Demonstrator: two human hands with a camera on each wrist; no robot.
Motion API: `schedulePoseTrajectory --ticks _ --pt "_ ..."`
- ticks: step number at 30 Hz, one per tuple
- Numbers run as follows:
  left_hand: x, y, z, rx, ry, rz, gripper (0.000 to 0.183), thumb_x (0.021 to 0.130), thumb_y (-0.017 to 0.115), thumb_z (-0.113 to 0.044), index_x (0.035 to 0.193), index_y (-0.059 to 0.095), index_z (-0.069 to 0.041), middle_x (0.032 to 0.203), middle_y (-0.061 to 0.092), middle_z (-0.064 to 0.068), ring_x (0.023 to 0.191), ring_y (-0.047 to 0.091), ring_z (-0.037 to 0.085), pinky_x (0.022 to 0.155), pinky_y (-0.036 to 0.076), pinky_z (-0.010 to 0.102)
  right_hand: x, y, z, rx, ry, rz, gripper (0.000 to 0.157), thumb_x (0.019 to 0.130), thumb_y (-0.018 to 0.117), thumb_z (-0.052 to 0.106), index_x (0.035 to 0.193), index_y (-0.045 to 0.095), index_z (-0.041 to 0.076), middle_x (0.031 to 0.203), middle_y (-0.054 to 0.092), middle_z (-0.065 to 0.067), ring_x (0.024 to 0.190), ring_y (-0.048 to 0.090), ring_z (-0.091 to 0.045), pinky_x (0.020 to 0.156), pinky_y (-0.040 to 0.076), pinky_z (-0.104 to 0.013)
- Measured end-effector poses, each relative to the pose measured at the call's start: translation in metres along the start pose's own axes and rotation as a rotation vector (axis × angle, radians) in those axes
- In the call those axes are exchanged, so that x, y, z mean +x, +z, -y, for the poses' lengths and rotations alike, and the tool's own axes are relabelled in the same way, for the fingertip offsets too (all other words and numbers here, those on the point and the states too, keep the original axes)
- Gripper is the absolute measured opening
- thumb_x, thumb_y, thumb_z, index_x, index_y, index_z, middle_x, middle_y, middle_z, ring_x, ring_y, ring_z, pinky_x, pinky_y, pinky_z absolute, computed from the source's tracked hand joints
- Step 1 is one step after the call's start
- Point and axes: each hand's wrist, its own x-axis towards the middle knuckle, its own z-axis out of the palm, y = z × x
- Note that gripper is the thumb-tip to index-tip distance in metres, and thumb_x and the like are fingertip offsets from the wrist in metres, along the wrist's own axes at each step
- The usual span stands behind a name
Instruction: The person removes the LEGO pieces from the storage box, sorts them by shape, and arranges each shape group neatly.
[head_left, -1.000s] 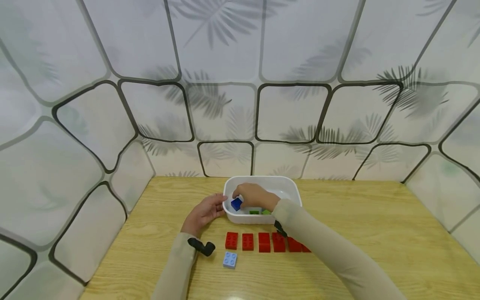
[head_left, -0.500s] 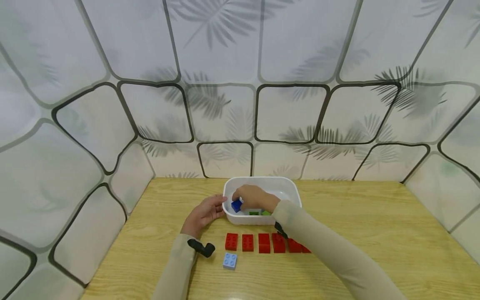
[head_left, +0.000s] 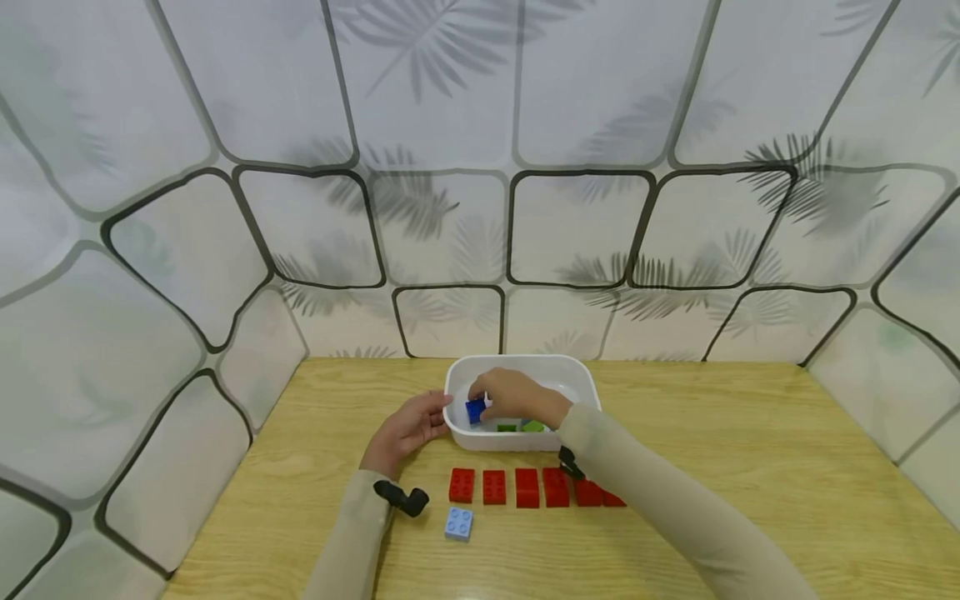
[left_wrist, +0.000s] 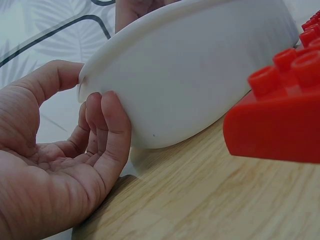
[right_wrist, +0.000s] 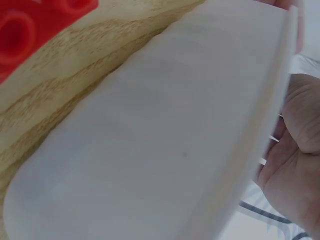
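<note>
My left hand (head_left: 408, 427) holds the left end of a white plastic tub (head_left: 517, 443). In the left wrist view, that hand's thumb (left_wrist: 60, 75) is at the rim and its curled fingers press against the outer wall. My right hand (head_left: 517, 395) reaches down inside the tub, its fingertips pinching a dark blue toy brick (head_left: 474, 411) near the left end. Two green pieces, one a darker green brick (head_left: 506, 428) and one lime green (head_left: 533, 427), lie in the tub below the right hand. From the right wrist, the tub's wall (right_wrist: 150, 125) hides the fingertips.
In front of the tub, a row of several red toy bricks (head_left: 527, 488) runs left to right, its right end partly behind the right sleeve. A light blue brick (head_left: 459, 523) lies nearer, below the leftmost red one. A patterned cloth wall (head_left: 465, 317) stands behind the wooden table (head_left: 360, 375).
Within the tub, the right hand has shifted slightly right and the dark blue brick has turned a little in its fingers. The left hand keeps its place on the tub.
</note>
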Motion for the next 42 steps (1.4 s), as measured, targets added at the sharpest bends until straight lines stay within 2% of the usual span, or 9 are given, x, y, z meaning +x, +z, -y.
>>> schedulePoseTrajectory --ticks 6,13,20,26,36,42 --pt "-0.001 0.000 0.000 -0.009 -0.005 0.003 0.032 0.106 0.051 -0.013 0.133 0.047 0.002 0.103 0.067 0.001 0.093 0.065 0.012 0.080 0.058 0.024 -0.011 -0.008 -0.003 0.051 -0.001 -0.030 0.035 0.089 0.080 0.016 0.121 0.073 0.004 0.120 0.075 -0.008 0.102 0.070 -0.022 0.092 0.057 -0.037" --pt "0.000 0.001 0.000 -0.010 -0.007 -0.020 0.026 0.106 0.053 -0.014 0.129 0.049 -0.001 0.102 0.067 0.002 0.092 0.064 0.012 0.079 0.058 0.024 -0.024 -0.016 -0.003 0.036 -0.034 -0.076 0.034 0.089 0.080 0.018 0.120 0.073 0.005 0.118 0.075 -0.008 0.099 0.070 -0.021 0.089 0.057 -0.035" --pt "0.001 0.001 0.002 0.017 -0.003 -0.044 0.027 0.105 0.055 -0.015 0.129 0.051 -0.002 0.097 0.066 -0.001 0.088 0.063 0.010 0.078 0.058 0.023 -0.042 -0.019 0.009 0.032 -0.055 -0.112 0.037 0.090 0.080 0.021 0.122 0.072 0.005 0.117 0.074 -0.006 0.101 0.068 -0.020 0.091 0.056 -0.035" --pt "0.001 0.001 0.001 0.007 0.015 -0.014 0.016 0.106 0.052 -0.013 0.120 0.053 -0.005 0.095 0.066 -0.002 0.088 0.064 0.009 0.077 0.057 0.022 -0.060 -0.021 0.018 0.007 -0.111 -0.159 0.037 0.090 0.079 0.024 0.122 0.072 0.007 0.111 0.073 -0.003 0.101 0.067 -0.019 0.092 0.056 -0.036" --pt "-0.001 0.002 0.001 -0.009 0.008 -0.027 0.011 0.105 0.054 -0.013 0.115 0.057 -0.007 0.099 0.065 0.000 0.090 0.062 0.012 0.078 0.057 0.023 -0.094 -0.012 0.030 0.020 -0.225 -0.236 0.034 0.090 0.079 0.024 0.119 0.073 0.008 0.109 0.074 -0.001 0.099 0.068 -0.019 0.089 0.057 -0.030" --pt "-0.002 0.002 0.001 -0.012 0.016 -0.029 0.019 0.105 0.054 -0.013 0.122 0.055 -0.004 0.102 0.066 0.000 0.092 0.063 0.012 0.080 0.057 0.023 -0.109 -0.003 0.034 0.044 -0.265 -0.248 0.033 0.091 0.078 0.026 0.120 0.073 0.010 0.109 0.074 0.002 0.100 0.069 -0.016 0.091 0.056 -0.028"
